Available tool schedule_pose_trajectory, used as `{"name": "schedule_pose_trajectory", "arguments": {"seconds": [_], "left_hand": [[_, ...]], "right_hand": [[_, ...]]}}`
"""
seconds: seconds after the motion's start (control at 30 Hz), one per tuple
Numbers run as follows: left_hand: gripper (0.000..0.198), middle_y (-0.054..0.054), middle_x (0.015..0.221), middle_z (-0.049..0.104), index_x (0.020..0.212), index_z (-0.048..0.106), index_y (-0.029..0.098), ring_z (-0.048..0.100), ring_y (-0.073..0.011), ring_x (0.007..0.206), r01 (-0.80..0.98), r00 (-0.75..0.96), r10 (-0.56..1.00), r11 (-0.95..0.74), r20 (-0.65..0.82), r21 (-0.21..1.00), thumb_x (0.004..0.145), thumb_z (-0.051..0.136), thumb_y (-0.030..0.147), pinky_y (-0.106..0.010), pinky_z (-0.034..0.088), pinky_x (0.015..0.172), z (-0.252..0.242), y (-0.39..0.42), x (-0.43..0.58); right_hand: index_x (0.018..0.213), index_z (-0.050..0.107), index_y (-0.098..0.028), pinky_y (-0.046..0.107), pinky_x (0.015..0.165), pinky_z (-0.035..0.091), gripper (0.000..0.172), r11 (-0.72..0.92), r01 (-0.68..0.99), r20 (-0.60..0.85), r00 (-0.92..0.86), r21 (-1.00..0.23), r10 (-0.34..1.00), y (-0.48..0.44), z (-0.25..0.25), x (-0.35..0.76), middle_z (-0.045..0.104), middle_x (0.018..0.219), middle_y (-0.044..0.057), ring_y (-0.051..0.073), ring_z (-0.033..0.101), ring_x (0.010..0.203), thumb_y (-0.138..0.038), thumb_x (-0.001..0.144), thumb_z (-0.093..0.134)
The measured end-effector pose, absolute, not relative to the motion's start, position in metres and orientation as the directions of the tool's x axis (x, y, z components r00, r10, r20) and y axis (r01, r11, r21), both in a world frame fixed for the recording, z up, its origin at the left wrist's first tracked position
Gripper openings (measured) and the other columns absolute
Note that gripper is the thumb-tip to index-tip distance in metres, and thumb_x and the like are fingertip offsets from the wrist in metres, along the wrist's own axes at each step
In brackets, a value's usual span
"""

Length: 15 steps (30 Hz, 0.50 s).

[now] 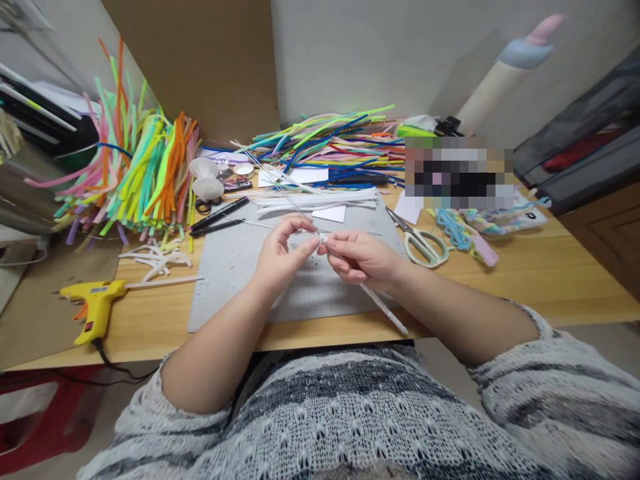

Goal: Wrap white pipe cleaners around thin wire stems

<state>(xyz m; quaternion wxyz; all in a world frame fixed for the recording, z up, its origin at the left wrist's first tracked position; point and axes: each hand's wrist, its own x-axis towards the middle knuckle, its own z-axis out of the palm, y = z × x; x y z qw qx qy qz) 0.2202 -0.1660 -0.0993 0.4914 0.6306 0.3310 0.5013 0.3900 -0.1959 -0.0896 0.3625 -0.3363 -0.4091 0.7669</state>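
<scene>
Above the grey cutting mat (225, 287), my two hands meet at a small white fuzzy bit. My right hand (367, 259) is closed around a white pipe cleaner (385, 308), whose free end slants down toward the table's front edge. With thumb and fingers pinched at the white bit, my left hand (287, 253) touches the fingertips of the right. A thin metal wire (285, 190) runs from the left fingers up toward the back; how it joins the white bit is too small to tell.
White pipe cleaners (315, 202) lie behind my hands, with a colourful heap (330, 143) beyond. Scissors (423, 243) rest at right near pastel braided pieces (455, 227). At left are a yellow glue gun (95, 303), white scraps (157, 257), black pens (220, 217) and bundled pipe cleaners (150, 173).
</scene>
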Motion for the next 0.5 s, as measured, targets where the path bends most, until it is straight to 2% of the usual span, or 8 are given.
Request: {"name": "schedule_pose_trajectory", "arguments": {"seconds": [0.07, 0.13, 0.2, 0.3, 0.5], "left_hand": [[0.016, -0.003, 0.086, 0.059, 0.076, 0.06, 0.018, 0.054, -0.0156, 0.09, -0.027, 0.249, 0.921, -0.303, 0.3, 0.953, 0.069, 0.071, 0.028, -0.029, 0.04, 0.087, -0.0991, -0.1649, 0.2201], [0.017, -0.002, 0.079, 0.059, 0.076, 0.061, 0.017, 0.055, -0.014, 0.079, -0.06, 0.292, 0.931, -0.209, 0.217, 0.976, 0.069, 0.071, 0.029, -0.028, 0.043, 0.079, -0.098, -0.1651, 0.2206], [0.019, -0.002, 0.075, 0.061, 0.077, 0.062, 0.016, 0.057, -0.0129, 0.071, -0.131, 0.358, 0.925, -0.086, 0.128, 0.988, 0.068, 0.072, 0.03, -0.027, 0.045, 0.072, -0.0967, -0.1662, 0.222], [0.019, 0.0, 0.071, 0.062, 0.072, 0.062, 0.015, 0.057, -0.0114, 0.066, -0.217, 0.356, 0.929, -0.018, 0.097, 0.976, 0.064, 0.075, 0.027, -0.026, 0.045, 0.068, -0.0959, -0.1674, 0.2239], [0.017, 0.0, 0.067, 0.063, 0.066, 0.063, 0.014, 0.055, -0.0088, 0.063, -0.183, 0.434, 0.901, 0.073, 0.014, 0.981, 0.065, 0.074, 0.027, -0.023, 0.043, 0.065, -0.1003, -0.1645, 0.2214]], "right_hand": [[0.084, 0.056, -0.014, 0.014, 0.03, 0.017, 0.02, -0.275, -0.227, -0.164, -0.411, -0.934, 0.897, -0.1973, -0.0909, 0.3876, 0.047, 0.046, -0.008, 0.002, 0.032, 0.03, -0.034, 0.084, 0.055], [0.083, 0.057, -0.014, 0.014, 0.031, 0.02, 0.022, -0.177, -0.166, -0.111, -0.345, -0.97, 0.932, -0.1988, -0.0923, 0.3852, 0.047, 0.045, -0.008, 0.002, 0.035, 0.032, -0.036, 0.082, 0.057], [0.082, 0.057, -0.015, 0.015, 0.032, 0.022, 0.023, -0.139, -0.121, -0.092, -0.333, -0.983, 0.938, -0.2001, -0.0933, 0.3837, 0.046, 0.045, -0.008, 0.003, 0.036, 0.033, -0.038, 0.082, 0.057], [0.081, 0.057, -0.015, 0.016, 0.033, 0.022, 0.025, -0.124, -0.085, -0.088, -0.337, -0.989, 0.937, -0.2015, -0.0934, 0.383, 0.045, 0.044, -0.008, 0.003, 0.034, 0.034, -0.04, 0.083, 0.055], [0.076, 0.057, -0.016, 0.017, 0.037, 0.025, 0.023, 0.018, 0.033, 0.008, -0.284, -0.999, 0.959, -0.204, -0.0929, 0.3837, 0.044, 0.047, -0.008, 0.003, 0.035, 0.038, -0.036, 0.085, 0.053]]}}
